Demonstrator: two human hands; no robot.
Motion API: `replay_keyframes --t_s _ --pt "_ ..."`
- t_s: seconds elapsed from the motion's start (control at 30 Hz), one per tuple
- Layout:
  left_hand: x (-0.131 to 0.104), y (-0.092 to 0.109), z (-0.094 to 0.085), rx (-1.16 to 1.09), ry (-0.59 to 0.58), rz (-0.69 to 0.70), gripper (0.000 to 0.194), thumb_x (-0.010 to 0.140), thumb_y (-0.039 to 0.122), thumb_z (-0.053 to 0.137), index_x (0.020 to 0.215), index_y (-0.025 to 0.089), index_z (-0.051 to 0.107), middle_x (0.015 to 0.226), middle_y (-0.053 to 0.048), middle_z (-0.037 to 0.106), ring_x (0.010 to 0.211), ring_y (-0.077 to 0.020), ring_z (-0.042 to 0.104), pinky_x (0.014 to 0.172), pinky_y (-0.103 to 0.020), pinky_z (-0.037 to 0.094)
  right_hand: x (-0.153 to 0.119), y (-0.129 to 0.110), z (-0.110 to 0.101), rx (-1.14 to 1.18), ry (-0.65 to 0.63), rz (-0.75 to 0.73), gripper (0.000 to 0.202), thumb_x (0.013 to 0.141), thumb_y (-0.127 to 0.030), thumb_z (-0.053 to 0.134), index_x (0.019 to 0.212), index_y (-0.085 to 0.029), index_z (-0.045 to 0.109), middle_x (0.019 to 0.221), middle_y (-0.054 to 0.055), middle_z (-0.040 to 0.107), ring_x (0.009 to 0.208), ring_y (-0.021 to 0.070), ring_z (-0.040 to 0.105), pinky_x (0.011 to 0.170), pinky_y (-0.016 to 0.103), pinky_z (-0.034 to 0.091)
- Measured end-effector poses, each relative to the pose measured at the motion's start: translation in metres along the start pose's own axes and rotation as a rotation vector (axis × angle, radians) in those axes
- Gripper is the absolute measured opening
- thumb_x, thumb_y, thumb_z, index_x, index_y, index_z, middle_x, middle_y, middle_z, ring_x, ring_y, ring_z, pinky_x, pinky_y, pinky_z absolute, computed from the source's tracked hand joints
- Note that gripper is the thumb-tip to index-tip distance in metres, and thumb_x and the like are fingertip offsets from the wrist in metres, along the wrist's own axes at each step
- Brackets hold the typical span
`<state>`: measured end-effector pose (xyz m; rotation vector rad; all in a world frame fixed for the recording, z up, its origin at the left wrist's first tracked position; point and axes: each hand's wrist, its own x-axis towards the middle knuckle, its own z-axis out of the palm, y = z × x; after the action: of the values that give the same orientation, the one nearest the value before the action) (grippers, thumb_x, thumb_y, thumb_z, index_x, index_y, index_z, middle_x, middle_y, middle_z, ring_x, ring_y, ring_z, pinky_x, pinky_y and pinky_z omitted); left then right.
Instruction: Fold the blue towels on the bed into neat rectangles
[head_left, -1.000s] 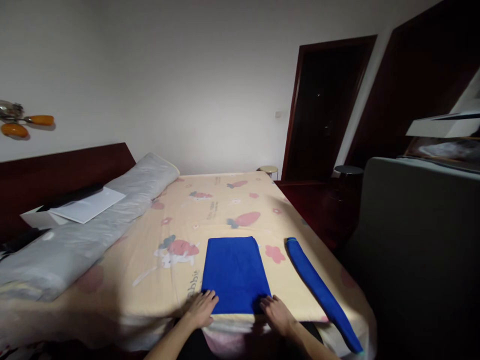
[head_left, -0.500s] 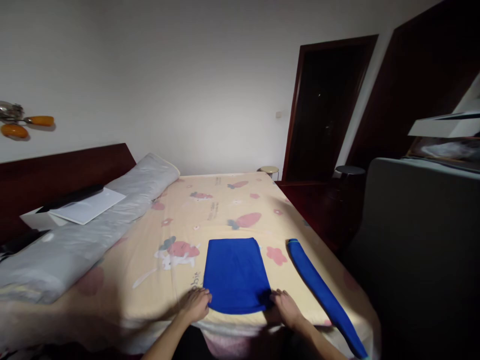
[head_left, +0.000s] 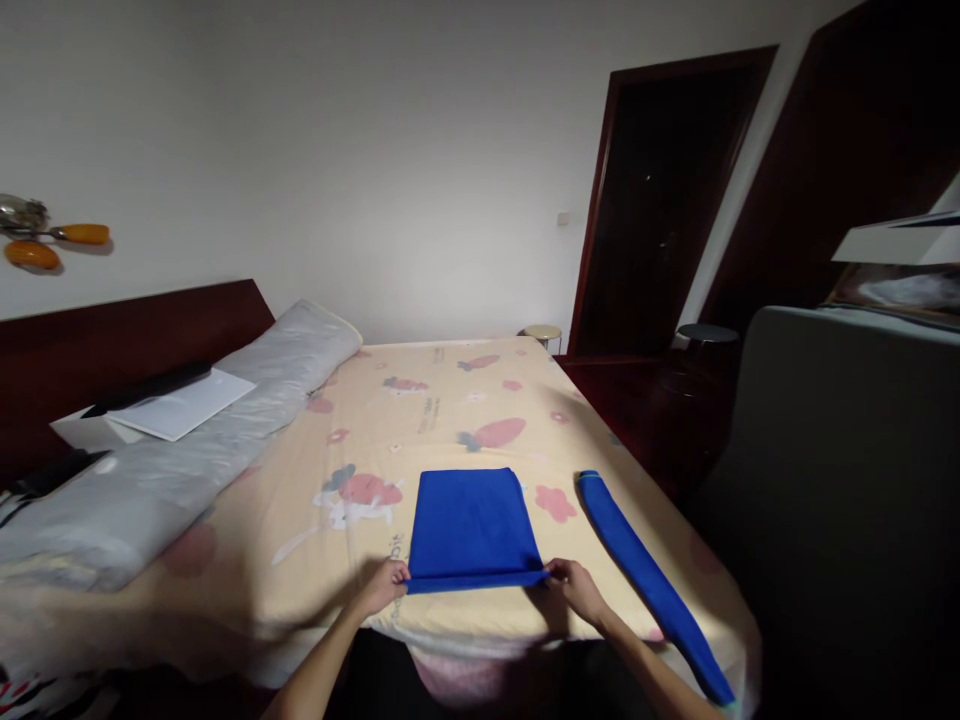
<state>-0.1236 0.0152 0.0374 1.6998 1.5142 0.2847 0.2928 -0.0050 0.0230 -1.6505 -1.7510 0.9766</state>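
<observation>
A blue cloth (head_left: 474, 522) lies flat on the bed, roughly rectangular, with its near edge turned up in a narrow fold. My left hand (head_left: 385, 586) pinches the left end of that fold. At the fold's right end, my right hand (head_left: 573, 588) pinches the cloth between thumb and fingers. To the right, a long blue strip (head_left: 651, 580), narrow and rolled or folded, lies slantwise along the bed and touches neither hand.
The bed (head_left: 435, 405) has a patterned sheet. A grey rolled quilt (head_left: 262, 410) with a white flat board (head_left: 187, 402) on it lies at the left. A dark grey panel (head_left: 832, 480) stands at the right; two stools are beyond the bed.
The cloth's near edge has been folded over, away from me, making the cloth shorter. Both hands have moved slightly forward with it. The view has shifted a little.
</observation>
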Motion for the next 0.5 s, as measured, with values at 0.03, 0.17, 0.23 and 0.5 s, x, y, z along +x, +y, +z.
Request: replay_keyframes --t_s 0.03,0.17,0.23,0.5 --pt "0.000 -0.002 -0.001 0.003 0.001 -0.001 0.019 0.066 0.016 0.054 0.083 0.018 0.062 0.077 0.002 0.061 0.084 -0.0174 0.057 0.078 -0.028 0.042 0.001 0.001 0.001 -0.003 0.002 0.009 0.025 0.067 -0.026 0.044 0.079 -0.018 0.065 0.076 0.005 0.071 0.073 0.0201 0.065 0.069 0.027 0.046" --pt "-0.003 -0.005 -0.004 0.060 0.000 0.022 0.017 0.063 0.018 0.056 0.078 0.018 0.064 0.073 0.002 0.062 0.077 -0.0164 0.058 0.072 -0.026 0.043 0.000 0.003 0.004 -0.024 -0.020 0.023 0.026 0.062 -0.023 0.044 0.075 -0.018 0.066 0.073 0.004 0.071 0.072 0.0191 0.064 0.066 0.026 0.045" --pt "-0.005 -0.004 -0.004 0.095 -0.011 0.039 0.017 0.060 0.017 0.057 0.075 0.018 0.066 0.074 0.002 0.064 0.078 -0.0165 0.059 0.071 -0.026 0.043 -0.003 0.003 0.004 -0.044 -0.054 0.015 0.027 0.057 -0.020 0.045 0.072 -0.018 0.067 0.071 0.003 0.071 0.071 0.0188 0.064 0.065 0.025 0.044" --pt "-0.008 0.000 -0.004 0.227 -0.069 0.037 0.020 0.054 0.021 0.062 0.072 0.022 0.072 0.073 0.004 0.068 0.073 -0.0163 0.059 0.064 -0.024 0.041 -0.010 0.002 -0.009 -0.095 -0.236 -0.001 0.035 0.049 -0.017 0.044 0.067 -0.018 0.074 0.071 0.003 0.072 0.072 0.0201 0.065 0.063 0.024 0.044"
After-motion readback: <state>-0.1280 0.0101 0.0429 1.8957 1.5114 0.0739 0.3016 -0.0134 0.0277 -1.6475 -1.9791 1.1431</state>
